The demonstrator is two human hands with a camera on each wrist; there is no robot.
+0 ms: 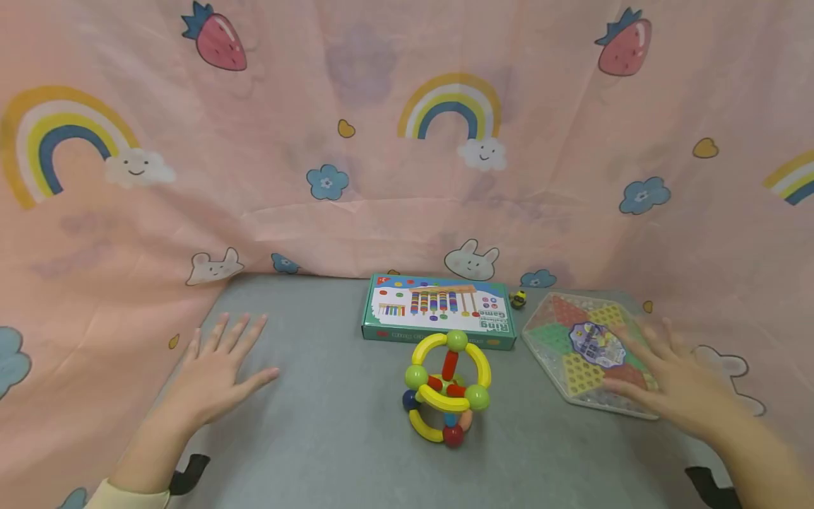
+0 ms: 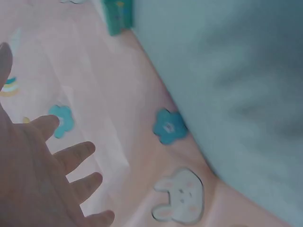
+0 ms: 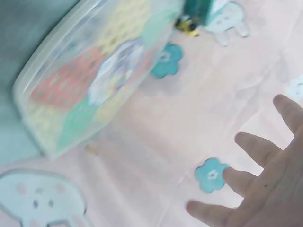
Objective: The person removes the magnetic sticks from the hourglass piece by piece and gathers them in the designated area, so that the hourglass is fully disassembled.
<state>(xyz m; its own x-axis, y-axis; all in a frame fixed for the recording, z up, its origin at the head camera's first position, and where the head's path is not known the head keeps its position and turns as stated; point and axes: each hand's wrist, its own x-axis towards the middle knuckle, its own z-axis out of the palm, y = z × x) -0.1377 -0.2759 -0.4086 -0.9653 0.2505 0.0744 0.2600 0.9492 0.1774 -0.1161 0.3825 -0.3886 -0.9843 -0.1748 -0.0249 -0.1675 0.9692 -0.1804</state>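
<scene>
My left hand [image 1: 219, 367] hovers with fingers spread over the left side of the grey table [image 1: 318, 438], holding nothing; the left wrist view shows its straight fingers [image 2: 71, 156] above pink cloth. My right hand [image 1: 668, 378] is spread open just over the near right edge of a clear hexagonal game box [image 1: 572, 332], and whether it touches the box is unclear. In the right wrist view its fingers [image 3: 258, 151] are apart from the hexagonal box [image 3: 90, 80]. Between the hands stands a colourful ring-and-ball rattle toy [image 1: 447, 396].
A teal Ring Game box [image 1: 439, 311] lies flat behind the rattle. A small yellow-and-black toy [image 1: 518, 299] sits between it and the hexagonal box. Pink cloth [image 1: 407, 141] with rainbows and strawberries drapes the back and both sides. Black clips [image 1: 191, 474] sit at the near corners.
</scene>
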